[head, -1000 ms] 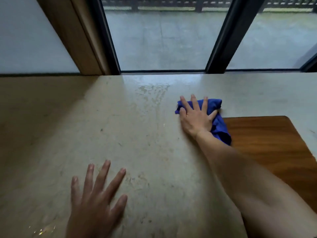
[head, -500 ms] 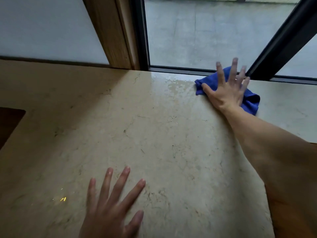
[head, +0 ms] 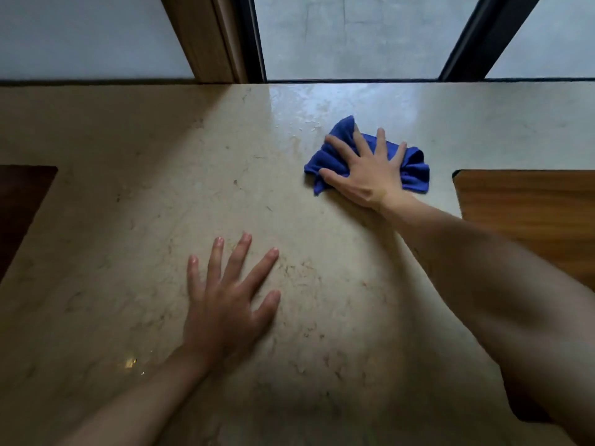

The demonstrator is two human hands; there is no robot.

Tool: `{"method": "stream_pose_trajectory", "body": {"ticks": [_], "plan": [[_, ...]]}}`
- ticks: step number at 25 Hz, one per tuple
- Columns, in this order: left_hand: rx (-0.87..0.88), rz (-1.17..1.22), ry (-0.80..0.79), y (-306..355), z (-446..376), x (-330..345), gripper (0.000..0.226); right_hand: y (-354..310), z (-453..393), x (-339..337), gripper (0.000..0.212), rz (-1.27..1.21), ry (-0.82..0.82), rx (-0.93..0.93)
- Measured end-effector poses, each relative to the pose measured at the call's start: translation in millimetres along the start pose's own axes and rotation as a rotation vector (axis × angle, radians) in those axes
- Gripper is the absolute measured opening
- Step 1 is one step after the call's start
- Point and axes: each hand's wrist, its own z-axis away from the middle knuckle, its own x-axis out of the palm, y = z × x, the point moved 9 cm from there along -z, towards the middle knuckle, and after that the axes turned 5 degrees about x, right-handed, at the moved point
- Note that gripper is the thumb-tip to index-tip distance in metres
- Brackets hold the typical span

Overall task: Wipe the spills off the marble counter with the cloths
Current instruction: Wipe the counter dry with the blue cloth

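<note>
A crumpled blue cloth (head: 415,170) lies on the beige marble counter (head: 135,194), right of centre. My right hand (head: 367,173) presses flat on top of it, fingers spread and pointing toward the window. A wet, shiny patch of spill (head: 302,106) spreads just beyond the cloth, near the counter's far edge. My left hand (head: 225,304) rests palm down on the bare marble closer to me, fingers apart, holding nothing.
A wooden board or panel (head: 528,214) adjoins the counter at the right, and a dark wooden recess (head: 19,207) cuts in at the left. Dark window frames (head: 254,40) and a wooden post (head: 209,37) stand right behind the far edge.
My right hand has pulled the blue cloth back from the window edge toward me, leaving a wet streak beyond it. My left hand stays flat on the counter.
</note>
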Motion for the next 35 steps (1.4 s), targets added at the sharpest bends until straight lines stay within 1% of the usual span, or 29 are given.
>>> {"method": "stream_pose_trajectory", "body": {"ticks": [3, 5, 6, 8, 11, 13, 14, 15, 16, 17, 19, 21, 23, 25, 27, 30, 31, 35], "plan": [[0.006, 0.016, -0.003, -0.8, -0.5, -0.8, 0.066, 11.5, 98.4, 18.2, 0.073, -0.008, 0.011, 0.047], [0.001, 0.031, 0.004, -1.7, -1.9, 0.7, 0.066, 12.7, 182.5, 31.1, 0.074, -0.009, 0.054, 0.08], [0.005, 0.053, 0.0, -1.8, -3.1, 1.4, 0.067, 14.1, 229.0, 36.7, 0.074, -0.017, 0.073, 0.114], [0.034, 0.095, -0.036, -0.6, 1.4, 3.4, 0.07, 21.8, 329.9, 53.4, 0.074, -0.023, 0.053, 0.208], [0.123, 0.059, -0.087, -1.7, 19.5, -1.6, 0.068, 28.8, 459.0, 72.3, 0.076, -0.047, 0.049, 0.353], [0.14, 0.053, -0.097, -15.0, 39.1, -11.5, 0.064, 17.5, 518.5, 82.7, 0.075, -0.073, 0.062, 0.474], [0.113, 0.074, -0.118, -27.4, 48.2, -15.1, 0.066, 6.4, 537.6, 87.5, 0.074, -0.086, 0.062, 0.538], [0.08, 0.089, -0.138, -40.3, 55.3, -16.6, 0.069, -9.2, 550.0, 93.5, 0.074, -0.104, 0.043, 0.579], [0.052, 0.088, -0.145, -53.5, 60.2, -19.1, 0.07, -31.0, 555.2, 98.4, 0.074, -0.119, 0.012, 0.58], [0.032, 0.078, -0.137, -67.8, 61.1, -21.2, 0.069, -55.3, 553.4, 101.8, 0.075, -0.11, -0.015, 0.548], [0.007, 0.057, -0.101, -91.6, 53.9, -22.4, 0.065, -90.2, 541.7, 105.2, 0.077, -0.053, -0.017, 0.504], [-0.035, 0.06, -0.093, -115.0, 44.4, -17.2, 0.063, -99.0, 521.1, 108.2, 0.077, -0.053, -0.006, 0.538], [-0.075, 0.039, -0.115, -132.9, 37.2, -7.1, 0.067, -93.4, 483.7, 106.6, 0.08, -0.076, -0.004, 0.563], [-0.081, 0.001, -0.061, -137.2, 38.7, -2.8, 0.068, -82.3, 431.1, 95.6, 0.082, -0.043, 0.021, 0.573], [-0.068, -0.015, 0.007, -134.6, 39.1, -6.6, 0.067, -70.8, 360.2, 84.1, 0.081, -0.06, 0.016, 0.59], [-0.044, -0.034, 0.0, -130.0, 44.3, -9.5, 0.067, -58.7, 263.0, 53.3, 0.08, -0.064, 0.141, 0.605], [-0.04, -0.042, -0.004, -130.2, 42.1, -10.5, 0.067, -51.7, 230.4, 47.2, 0.079, -0.07, 0.147, 0.619], [-0.026, -0.068, 0.006, -129.5, 41.4, -13.0, 0.067, -26.9, 92.8, 29.8, 0.078, -0.076, 0.057, 0.616]]}}
